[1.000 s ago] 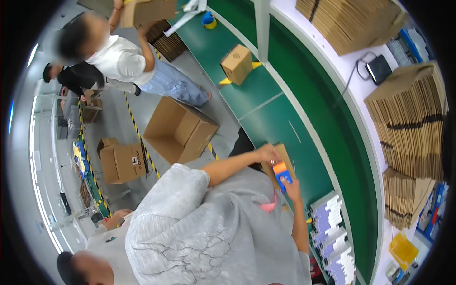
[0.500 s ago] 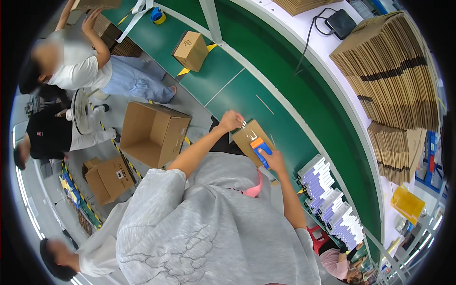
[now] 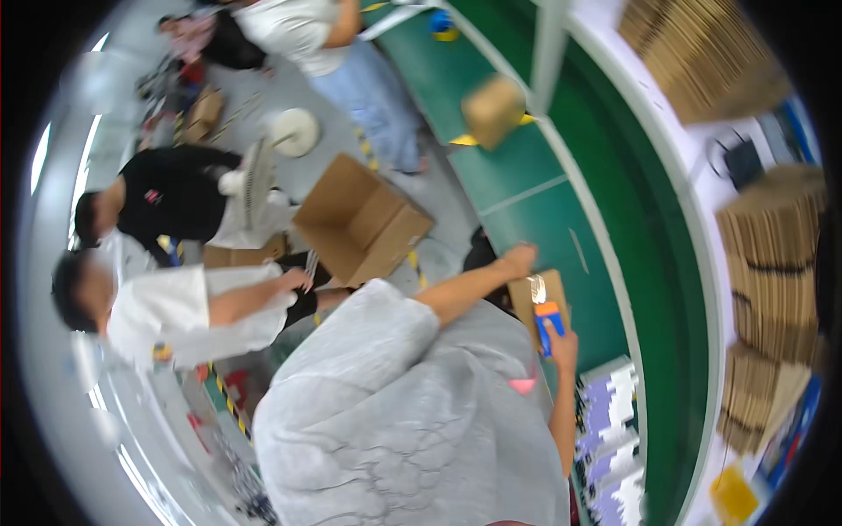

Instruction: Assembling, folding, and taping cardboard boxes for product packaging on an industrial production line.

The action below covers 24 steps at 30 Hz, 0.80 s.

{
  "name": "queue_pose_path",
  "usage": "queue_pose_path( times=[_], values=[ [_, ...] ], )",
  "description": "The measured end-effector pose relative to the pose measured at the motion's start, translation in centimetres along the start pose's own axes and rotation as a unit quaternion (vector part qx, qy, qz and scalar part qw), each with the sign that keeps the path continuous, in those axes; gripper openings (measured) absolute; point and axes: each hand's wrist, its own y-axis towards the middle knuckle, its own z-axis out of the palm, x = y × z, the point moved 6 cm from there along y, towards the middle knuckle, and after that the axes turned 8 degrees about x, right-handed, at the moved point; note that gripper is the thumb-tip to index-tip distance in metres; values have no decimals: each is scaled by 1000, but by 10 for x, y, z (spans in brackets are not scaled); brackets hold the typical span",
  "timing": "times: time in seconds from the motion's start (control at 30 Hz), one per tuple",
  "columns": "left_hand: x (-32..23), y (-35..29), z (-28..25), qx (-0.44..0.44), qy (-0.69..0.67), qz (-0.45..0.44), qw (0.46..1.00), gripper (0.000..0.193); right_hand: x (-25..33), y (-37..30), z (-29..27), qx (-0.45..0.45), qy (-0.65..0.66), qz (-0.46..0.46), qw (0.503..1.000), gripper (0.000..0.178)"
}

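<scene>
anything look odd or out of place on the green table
Nothing looks spilled, though blur hides detail. One oddity: a thin pale strip lies alone on the green table, right of the left hand, apart from the brown cardboard; perhaps a scrap or just a mark.

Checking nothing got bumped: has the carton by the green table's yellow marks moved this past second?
No, as far as the blur shows: the carton stands between the same yellow marks on the green table; the camera view shifted instead.
</scene>
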Motion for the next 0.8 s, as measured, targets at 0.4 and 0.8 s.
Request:
queue_pose_path(
  times=[0.4, 0.8],
  values=[
    [-14, -29, 19, 86, -123, 2, 989, 56, 48, -4, 4, 35, 72, -60, 995, 48],
    [-89, -49, -20, -156, -57, 57, 984, 37, 18, -35, -3, 65, 134, 13, 989, 49]
  ],
)
